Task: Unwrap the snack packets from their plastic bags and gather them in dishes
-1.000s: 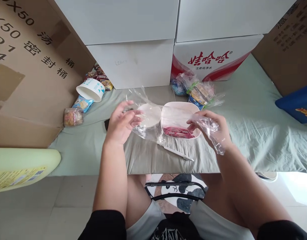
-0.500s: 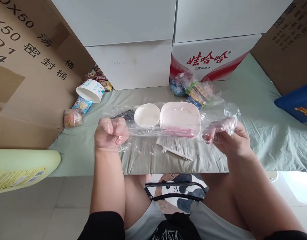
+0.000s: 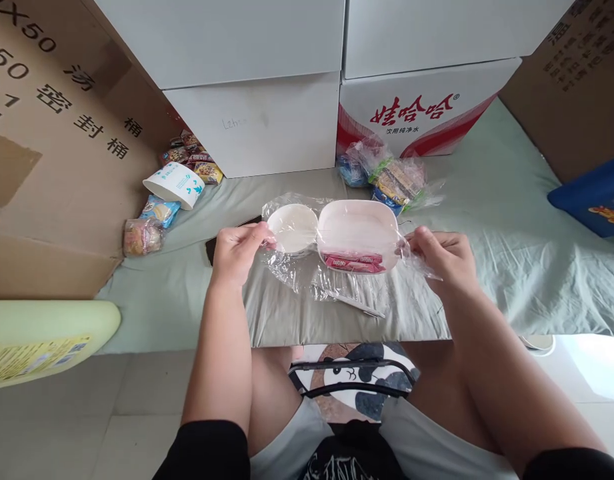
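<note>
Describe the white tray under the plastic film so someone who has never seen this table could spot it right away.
Start at the white box with red lettering at the back of the green-covered table. Just in front of it, between the left hand and right hand, sits the tray. Unlike the round white bowl beside it, it is rounded-rectangular and holds red packets.

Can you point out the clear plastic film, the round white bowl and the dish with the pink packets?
plastic film [image 3: 291,270], head view, on the crinkled part hanging below the bowl.
round white bowl [image 3: 293,227], head view, on its inside.
rectangular dish [image 3: 357,223], head view, on its pale inner floor above the pink packets.
</note>
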Motion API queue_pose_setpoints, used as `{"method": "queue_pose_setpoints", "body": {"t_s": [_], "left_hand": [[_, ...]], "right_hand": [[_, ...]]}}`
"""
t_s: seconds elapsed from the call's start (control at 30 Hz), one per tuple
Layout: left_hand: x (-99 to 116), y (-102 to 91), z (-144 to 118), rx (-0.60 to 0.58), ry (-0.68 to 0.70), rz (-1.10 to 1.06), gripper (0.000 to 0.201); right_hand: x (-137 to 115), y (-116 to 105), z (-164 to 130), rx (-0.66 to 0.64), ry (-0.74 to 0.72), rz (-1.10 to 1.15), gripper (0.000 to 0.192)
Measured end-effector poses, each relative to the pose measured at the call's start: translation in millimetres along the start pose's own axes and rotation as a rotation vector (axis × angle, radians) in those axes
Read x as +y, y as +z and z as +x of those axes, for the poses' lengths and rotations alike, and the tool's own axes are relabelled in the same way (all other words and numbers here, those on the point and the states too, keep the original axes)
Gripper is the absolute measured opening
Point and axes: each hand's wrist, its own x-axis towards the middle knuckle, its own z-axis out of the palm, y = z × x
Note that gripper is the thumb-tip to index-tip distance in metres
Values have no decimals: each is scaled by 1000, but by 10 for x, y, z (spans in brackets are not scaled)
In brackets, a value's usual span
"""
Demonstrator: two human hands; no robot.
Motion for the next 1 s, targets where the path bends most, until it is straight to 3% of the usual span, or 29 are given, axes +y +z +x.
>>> {"method": "queue_pose_setpoints", "body": {"t_s": [0.1, 0.17, 0.33, 0.47, 0.53, 0.6, 0.77, 0.9, 0.93, 1.0], "left_hand": [[20, 2, -9, -40, 51, -34, 25], [69, -2, -21, -80, 71, -131, 27], [210, -61, -92, -222, 7, -357, 40], [230, -147, -110, -235, -60, -457, 39], [208, -157, -92, -254, -147, -488, 36], [182, -121, -69, -316, -257, -496, 33], [179, 147, -78, -618, -429, -463, 33], [219, 279, -153, -808, -354, -341, 36], [224, 273, -165, -836, -327, -309, 36], [221, 228, -171, -826, -292, -283, 43]], "right_hand": [[22, 10, -26, 1, -110, -22, 34], [18, 19, -45, -29, -159, 17, 28], [-121, -18, -149, -145, -204, 247, 46], [-209, -167, -232, -371, -68, 444, 59], [-193, -210, -214, -526, 30, 583, 53], [-158, -181, -164, -588, 93, 662, 46], [-154, 142, -204, -622, 225, 577, 61], [-185, 355, -436, -775, 290, 438, 81], [-182, 384, -480, -828, 313, 377, 76], [-168, 419, -530, -941, 343, 246, 43]]}}
